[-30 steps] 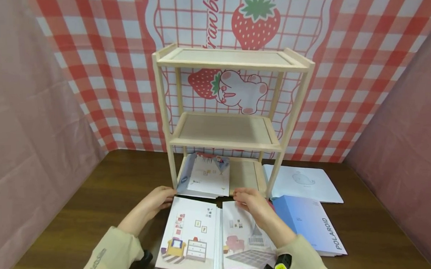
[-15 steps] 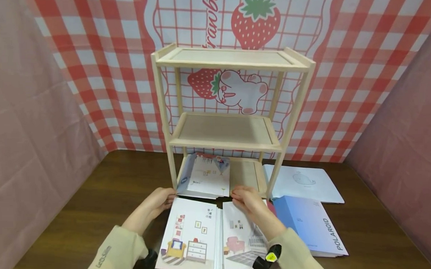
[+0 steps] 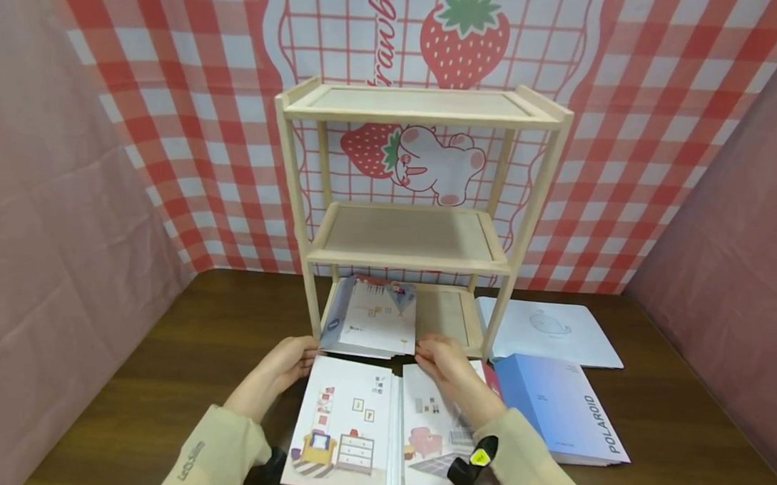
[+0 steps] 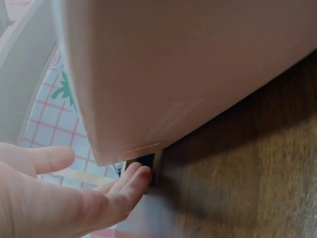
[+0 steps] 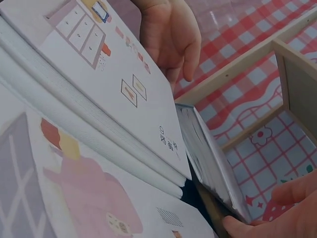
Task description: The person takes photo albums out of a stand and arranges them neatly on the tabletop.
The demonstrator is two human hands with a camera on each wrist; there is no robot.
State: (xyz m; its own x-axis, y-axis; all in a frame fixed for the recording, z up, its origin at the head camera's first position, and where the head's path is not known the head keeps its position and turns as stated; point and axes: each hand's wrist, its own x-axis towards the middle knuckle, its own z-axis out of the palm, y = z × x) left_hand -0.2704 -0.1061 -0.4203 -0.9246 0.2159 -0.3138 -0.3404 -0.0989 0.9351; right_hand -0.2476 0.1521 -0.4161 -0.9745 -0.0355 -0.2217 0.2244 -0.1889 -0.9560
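A white book [image 3: 375,318] with a grey-blue spine lies on the left part of the wooden rack's [image 3: 405,267] bottom shelf. My left hand [image 3: 288,361] is at its front left corner, by the rack's post, fingers extended. In the left wrist view, the left hand's fingertips [image 4: 141,176] reach past the corner of a thick book [image 4: 163,84], thumb apart. At the shelved book's front right corner is my right hand [image 3: 447,365]. The right wrist view shows that hand's thumb [image 5: 237,225] by the shelved book's page edges [image 5: 205,153]; its fingers are partly cut off.
A thick book with a yellow armchair [image 3: 340,422] and one with a pink armchair [image 3: 427,441] stand before the rack. To the right are a blue POLAROID book [image 3: 564,407] and a white whale book [image 3: 548,330]. A checked cloth [image 3: 225,170] hangs behind.
My right hand has shifted slightly left, closer to the shelved book's right corner, and its forearm has swung left. My left hand has stayed nearly in place.
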